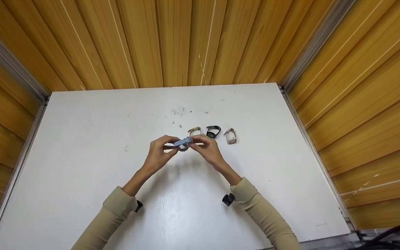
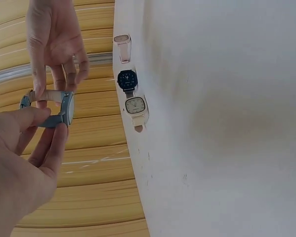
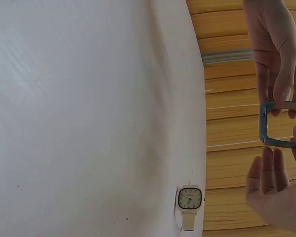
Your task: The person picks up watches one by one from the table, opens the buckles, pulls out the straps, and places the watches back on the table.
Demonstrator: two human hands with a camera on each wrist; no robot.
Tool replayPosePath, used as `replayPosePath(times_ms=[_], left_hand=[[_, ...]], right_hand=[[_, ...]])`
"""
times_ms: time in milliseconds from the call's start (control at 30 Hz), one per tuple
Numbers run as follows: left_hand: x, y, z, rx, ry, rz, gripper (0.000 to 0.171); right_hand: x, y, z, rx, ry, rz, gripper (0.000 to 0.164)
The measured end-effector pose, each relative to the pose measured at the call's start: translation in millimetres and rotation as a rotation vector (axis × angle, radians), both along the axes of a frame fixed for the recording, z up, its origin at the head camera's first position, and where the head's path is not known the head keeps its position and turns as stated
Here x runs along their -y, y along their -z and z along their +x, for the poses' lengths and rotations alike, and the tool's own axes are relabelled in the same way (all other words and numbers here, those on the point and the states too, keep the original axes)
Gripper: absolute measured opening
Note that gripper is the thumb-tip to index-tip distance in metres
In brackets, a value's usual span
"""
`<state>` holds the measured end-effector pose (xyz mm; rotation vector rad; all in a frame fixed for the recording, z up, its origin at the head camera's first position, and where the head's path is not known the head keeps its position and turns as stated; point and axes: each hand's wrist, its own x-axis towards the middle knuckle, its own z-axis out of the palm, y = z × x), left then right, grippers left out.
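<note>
Presently: blue watch, narrowly finger-pinched by left hand and right hand; slackened pinch could drop it short of table's far edge.

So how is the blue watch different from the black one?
The blue watch is held up between the left hand and the right hand, while the black watch lies on the white table. In the left wrist view, the blue one is seen nearly edge-on, whereas the black one shows its dark dial. Both have straps curved into a loop.
</note>
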<state>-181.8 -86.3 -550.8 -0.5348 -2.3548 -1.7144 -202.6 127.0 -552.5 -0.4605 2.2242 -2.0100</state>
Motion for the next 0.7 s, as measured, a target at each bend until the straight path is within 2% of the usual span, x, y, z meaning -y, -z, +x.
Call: replayPosePath(times_ms=[133,400,533,700], left_hand=[[2.2,-2.4,2.4,-0.03,0.033,0.017,0.025],[1.4,-0.6,2.1,-0.102,0.024,0.091,0.025],[-0.1,0.8,2.8,-0.093,0.021,0.097,0.026],[-1.9,2.2,2.6,-0.061,0.029,0.062,0.026]], right_hand=[[-1.0,-4.3,4.5,-0.075,-0.022,-0.038,0.028],[-2.9,-1.9,8.2,-0.189,-0.072,-0.122,0.031],[-4.9,0.0,9.7,-0.217,-0.085,-0.141,0.032],[-8.1,2.1,10.1,-0.21,-0.079,-0.135,0.033]])
